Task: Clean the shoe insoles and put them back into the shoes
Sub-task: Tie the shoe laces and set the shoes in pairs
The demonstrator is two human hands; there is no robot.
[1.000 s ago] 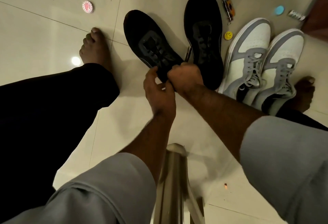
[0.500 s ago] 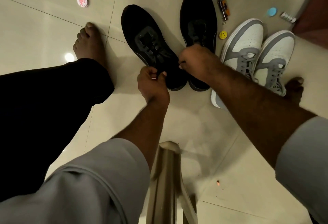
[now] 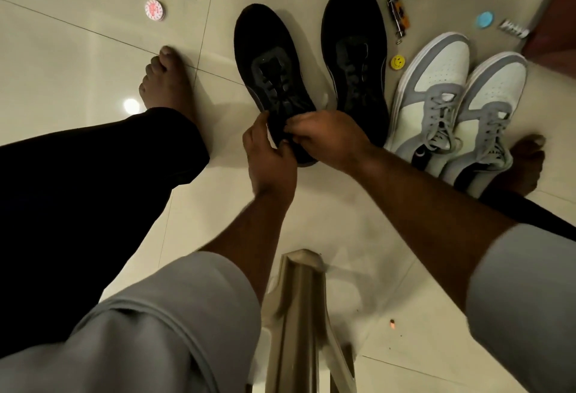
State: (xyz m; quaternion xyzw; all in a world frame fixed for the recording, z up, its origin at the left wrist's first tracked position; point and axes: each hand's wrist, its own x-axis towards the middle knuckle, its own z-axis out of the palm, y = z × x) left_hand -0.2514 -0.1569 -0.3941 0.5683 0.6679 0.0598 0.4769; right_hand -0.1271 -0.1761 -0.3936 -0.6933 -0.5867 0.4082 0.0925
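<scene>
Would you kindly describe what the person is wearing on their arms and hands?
Both forearms are bare. Loose light grey sleeves are pushed up toward the elbows, the left sleeve showing a stitched cuff seam, the right sleeve plain. The left hand and right hand wear no gloves; no rings or watch are visible.

Grey sleeves [image 3: 174, 324], black trousers [image 3: 78, 190], barefoot.

A home: glossy tiled floor [image 3: 93, 59], bare foot [image 3: 165, 81], scattered shoes [image 3: 433, 90].

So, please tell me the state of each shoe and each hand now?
Left black shoe: on floor, both hands at its opening.
Right black shoe: on floor, untouched.
Grey-white shoes: laced, side by side.
Left hand: grips the heel.
Right hand: pinches the collar.
</scene>
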